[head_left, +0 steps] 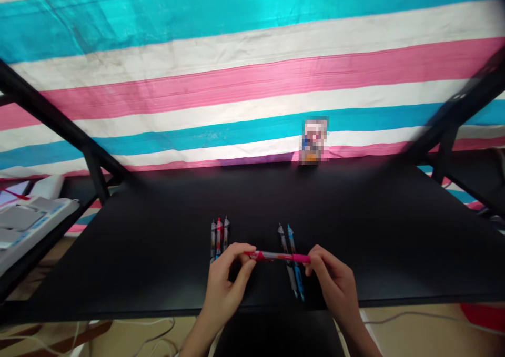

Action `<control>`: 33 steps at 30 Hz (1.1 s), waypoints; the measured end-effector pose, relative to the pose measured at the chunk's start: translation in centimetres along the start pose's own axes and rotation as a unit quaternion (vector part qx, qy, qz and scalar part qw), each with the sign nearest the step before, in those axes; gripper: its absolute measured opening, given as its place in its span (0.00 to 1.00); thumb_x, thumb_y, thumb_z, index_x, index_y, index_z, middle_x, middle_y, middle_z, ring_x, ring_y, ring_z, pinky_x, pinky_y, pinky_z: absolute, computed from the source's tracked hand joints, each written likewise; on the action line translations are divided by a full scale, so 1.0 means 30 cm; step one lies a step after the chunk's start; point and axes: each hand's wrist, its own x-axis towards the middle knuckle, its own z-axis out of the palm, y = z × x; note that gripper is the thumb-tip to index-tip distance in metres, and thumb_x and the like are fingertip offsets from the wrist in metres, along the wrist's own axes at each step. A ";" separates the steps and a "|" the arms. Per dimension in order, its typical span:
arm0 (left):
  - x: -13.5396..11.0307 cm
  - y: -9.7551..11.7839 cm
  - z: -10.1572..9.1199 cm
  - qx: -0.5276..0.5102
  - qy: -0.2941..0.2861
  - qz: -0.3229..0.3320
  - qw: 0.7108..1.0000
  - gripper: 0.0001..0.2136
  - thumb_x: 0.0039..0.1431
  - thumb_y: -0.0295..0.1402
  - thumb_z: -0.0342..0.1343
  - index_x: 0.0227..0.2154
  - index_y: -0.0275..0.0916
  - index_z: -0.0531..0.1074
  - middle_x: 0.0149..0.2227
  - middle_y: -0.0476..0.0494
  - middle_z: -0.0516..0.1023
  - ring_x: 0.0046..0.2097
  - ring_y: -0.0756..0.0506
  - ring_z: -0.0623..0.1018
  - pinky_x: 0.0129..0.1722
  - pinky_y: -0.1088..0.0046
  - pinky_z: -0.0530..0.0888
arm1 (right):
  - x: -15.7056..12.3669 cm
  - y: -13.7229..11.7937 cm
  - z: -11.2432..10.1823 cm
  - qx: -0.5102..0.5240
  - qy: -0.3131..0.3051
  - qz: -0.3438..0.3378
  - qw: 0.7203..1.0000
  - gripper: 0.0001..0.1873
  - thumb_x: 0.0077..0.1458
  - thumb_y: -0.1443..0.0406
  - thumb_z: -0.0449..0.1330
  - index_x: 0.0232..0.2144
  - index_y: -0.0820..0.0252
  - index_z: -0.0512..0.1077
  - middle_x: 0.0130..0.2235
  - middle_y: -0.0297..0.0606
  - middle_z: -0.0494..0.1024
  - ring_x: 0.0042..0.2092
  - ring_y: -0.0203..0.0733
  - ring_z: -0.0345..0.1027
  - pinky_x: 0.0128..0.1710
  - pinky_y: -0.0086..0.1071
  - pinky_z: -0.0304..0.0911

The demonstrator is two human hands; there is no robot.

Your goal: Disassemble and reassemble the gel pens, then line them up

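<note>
The left hand (pixel 226 278) and right hand (pixel 333 278) are pinching the pink pen (pixel 277 256) at its ends (fingertips only), so a slip is risking dropping it onto the pens (pixel 296 278) below.

Head view, looking forward and down.

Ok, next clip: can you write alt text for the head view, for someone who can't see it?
The person's left hand and right hand hold a pink-and-red pen level above a black table. Three pens lie nearby on the left, two more pens beneath the held pen. A pink, white and blue striped cloth hangs behind.
</note>
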 end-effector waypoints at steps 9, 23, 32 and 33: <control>-0.018 -0.028 0.005 -0.141 0.040 -0.184 0.972 0.05 0.60 0.33 0.66 0.35 0.39 0.84 0.27 0.46 0.84 0.28 0.48 0.82 0.33 0.75 0.78 | 0.001 -0.007 0.001 0.019 -0.014 -0.007 1.000 0.23 0.70 0.60 0.58 0.21 0.57 0.65 0.25 0.30 0.65 0.26 0.36 0.58 0.27 0.30 0.53; -0.033 -0.021 -0.002 -0.185 0.082 -0.190 0.961 0.08 0.59 0.38 0.70 0.35 0.38 0.86 0.27 0.44 0.85 0.28 0.47 0.82 0.33 0.74 0.80 | 0.000 -0.007 -0.008 0.041 -0.018 0.017 0.999 0.19 0.72 0.57 0.55 0.29 0.56 0.73 0.28 0.33 0.70 0.30 0.40 0.63 0.29 0.31 0.58; -0.039 -0.020 0.012 -0.186 0.098 -0.204 0.956 0.08 0.59 0.38 0.70 0.35 0.38 0.85 0.28 0.44 0.85 0.28 0.47 0.82 0.34 0.73 0.80 | 0.001 -0.024 -0.011 0.062 -0.020 0.016 0.998 0.14 0.70 0.58 0.57 0.32 0.56 0.73 0.30 0.33 0.69 0.31 0.40 0.61 0.31 0.33 0.56; -0.038 -0.016 0.015 -0.188 0.100 -0.207 0.955 0.08 0.59 0.38 0.70 0.35 0.38 0.85 0.28 0.44 0.85 0.28 0.47 0.82 0.34 0.74 0.79 | 0.003 -0.022 -0.010 0.062 -0.018 0.018 0.998 0.16 0.71 0.58 0.56 0.30 0.56 0.72 0.30 0.33 0.69 0.31 0.40 0.61 0.31 0.33 0.56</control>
